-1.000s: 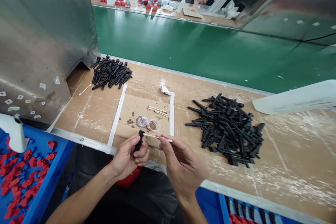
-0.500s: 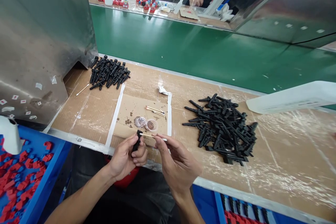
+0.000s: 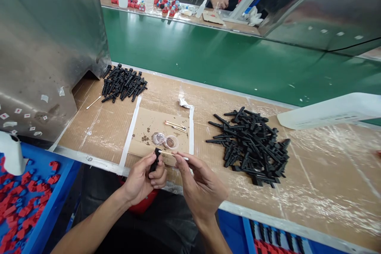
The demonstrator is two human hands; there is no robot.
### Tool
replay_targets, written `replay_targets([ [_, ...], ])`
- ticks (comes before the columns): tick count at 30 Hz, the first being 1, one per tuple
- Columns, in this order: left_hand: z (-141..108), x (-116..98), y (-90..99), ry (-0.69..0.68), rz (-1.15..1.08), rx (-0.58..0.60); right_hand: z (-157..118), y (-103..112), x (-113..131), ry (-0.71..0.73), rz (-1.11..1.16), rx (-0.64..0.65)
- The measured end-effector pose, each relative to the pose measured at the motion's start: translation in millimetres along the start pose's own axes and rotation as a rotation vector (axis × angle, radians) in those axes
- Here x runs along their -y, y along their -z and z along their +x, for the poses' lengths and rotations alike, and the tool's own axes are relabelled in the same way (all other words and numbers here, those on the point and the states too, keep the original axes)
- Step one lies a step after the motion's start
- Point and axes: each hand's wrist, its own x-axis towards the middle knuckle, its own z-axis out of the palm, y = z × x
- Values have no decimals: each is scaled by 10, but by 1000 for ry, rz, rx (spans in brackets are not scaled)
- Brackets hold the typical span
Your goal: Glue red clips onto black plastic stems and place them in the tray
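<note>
Near the table's front edge, my left hand (image 3: pixel 145 178) is closed around a black part (image 3: pixel 154 160), its top end sticking up between the fingers. My right hand (image 3: pixel 202 182) pinches a cotton swab (image 3: pixel 169 153), whose left tip meets the top of the black part. Just beyond are a small clear cup (image 3: pixel 171 142) and a second round clear piece (image 3: pixel 158 138) on a stained cardboard sheet (image 3: pixel 145 123). Several used swabs (image 3: pixel 175 126) lie on that sheet. A large pile of black parts (image 3: pixel 253 143) is at the right, a smaller pile (image 3: pixel 125 82) at the left.
A metal housing (image 3: pixel 47 47) stands at the left, above a blue bin (image 3: pixel 64 178) of red and blue parts. One swab (image 3: pixel 93 102) lies near the left pile. A white bottle (image 3: pixel 330 111) is at the right. Across the green belt (image 3: pixel 190 51), a person's hand (image 3: pixel 221 2) rests.
Across the belt at the upper left, a person's hand has moved right, behind the white bottle, and now holds a small part. My hands have barely moved.
</note>
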Motion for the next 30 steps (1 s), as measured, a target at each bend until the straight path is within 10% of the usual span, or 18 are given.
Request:
replay_targets([
  [16,12,1,-15,-16,22,-3,83,24,108,249,-131,3],
  [30,1,8,-2,-23,22,-2,33,23,65,155,-58,32],
])
